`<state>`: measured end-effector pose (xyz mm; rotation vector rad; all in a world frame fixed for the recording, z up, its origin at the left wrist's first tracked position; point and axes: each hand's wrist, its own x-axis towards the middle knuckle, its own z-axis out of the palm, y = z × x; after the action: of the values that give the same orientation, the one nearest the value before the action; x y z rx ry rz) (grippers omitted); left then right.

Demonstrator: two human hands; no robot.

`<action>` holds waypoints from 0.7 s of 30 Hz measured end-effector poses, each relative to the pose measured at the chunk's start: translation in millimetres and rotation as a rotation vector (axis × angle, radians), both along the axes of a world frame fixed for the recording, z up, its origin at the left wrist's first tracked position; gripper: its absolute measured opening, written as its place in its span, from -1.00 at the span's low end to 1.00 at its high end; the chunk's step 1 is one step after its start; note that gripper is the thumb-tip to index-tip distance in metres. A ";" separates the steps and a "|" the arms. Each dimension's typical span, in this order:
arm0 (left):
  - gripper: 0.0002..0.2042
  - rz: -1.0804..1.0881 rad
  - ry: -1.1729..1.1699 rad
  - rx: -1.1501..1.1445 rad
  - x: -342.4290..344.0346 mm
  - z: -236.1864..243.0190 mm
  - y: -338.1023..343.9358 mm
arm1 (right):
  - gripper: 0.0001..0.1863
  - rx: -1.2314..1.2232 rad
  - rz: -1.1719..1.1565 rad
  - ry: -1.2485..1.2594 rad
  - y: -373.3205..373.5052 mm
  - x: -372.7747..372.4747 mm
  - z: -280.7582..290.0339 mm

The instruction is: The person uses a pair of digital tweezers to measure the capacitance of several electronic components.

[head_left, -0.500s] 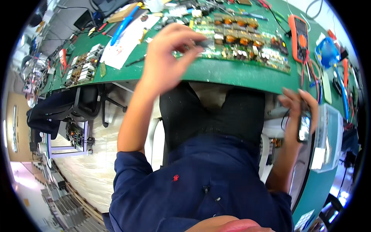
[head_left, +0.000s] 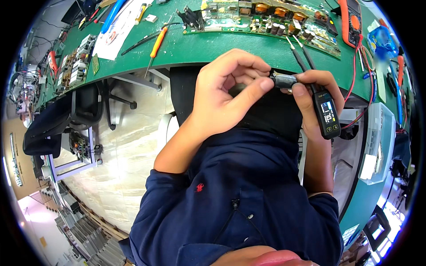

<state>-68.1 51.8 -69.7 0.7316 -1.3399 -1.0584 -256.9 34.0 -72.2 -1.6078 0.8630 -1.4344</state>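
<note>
Head view: L hand (head_left: 224,95) pinches one end of a small dark cylindrical component (head_left: 284,81) (poss. a capacitor, too small to be sure) btwn thumb & index, other fingers curled; R hand (head_left: 317,99) has thumb & forefinger at its other end, w/ a tweezer-style digital meter (head_left: 327,116) gripped in the same hand; the component sits just off the front edge of the green bench (head_left: 191,51), above the lap (head_left: 262,116); main risk: R hand does two jobs, so a slip of thumb or forefinger could drop the component onto lap or floor; meter prongs (head_left: 297,57) point fwd, apart from the component, so a careless swing might knock the circuit board (head_left: 242,24); the orange-handled screwdriver (head_left: 157,43) seems to overhang the edge, so a sleeve or elbow could tip it off; writing: meter screen shows large lit digits, turned sideways, w/ symbols on the buttons below; red multimeter (head_left: 354,22) has dial marks too small to read; navy shirt (head_left: 186,221) carries a red emblem (head_left: 199,188).
</note>
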 end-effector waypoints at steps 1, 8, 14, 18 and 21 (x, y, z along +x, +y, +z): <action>-0.91 0.015 -0.092 0.019 5.2 -6.4 -2.1 | -0.83 -0.038 -0.016 0.008 -2.2 3.2 -1.2; -0.89 0.215 -0.419 -0.250 10.4 -21.8 -10.3 | -0.81 -0.290 -0.057 0.251 -12.1 13.8 -4.9; -0.93 0.178 -0.457 -0.370 20.0 -20.7 -13.0 | -0.82 -0.267 0.071 0.251 -14.9 16.2 -7.9; -0.93 0.152 -0.453 -0.439 24.6 -20.4 -11.6 | -0.82 -0.238 0.140 0.245 -13.5 15.5 -8.4; -0.92 0.127 -0.432 -0.457 26.1 -22.5 -8.1 | -0.81 -0.203 0.190 0.209 -10.7 14.5 -9.1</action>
<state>-42.0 43.7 -92.2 0.7068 -1.7985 -0.4718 -242.4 23.3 -81.2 -1.9645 0.6746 -1.2680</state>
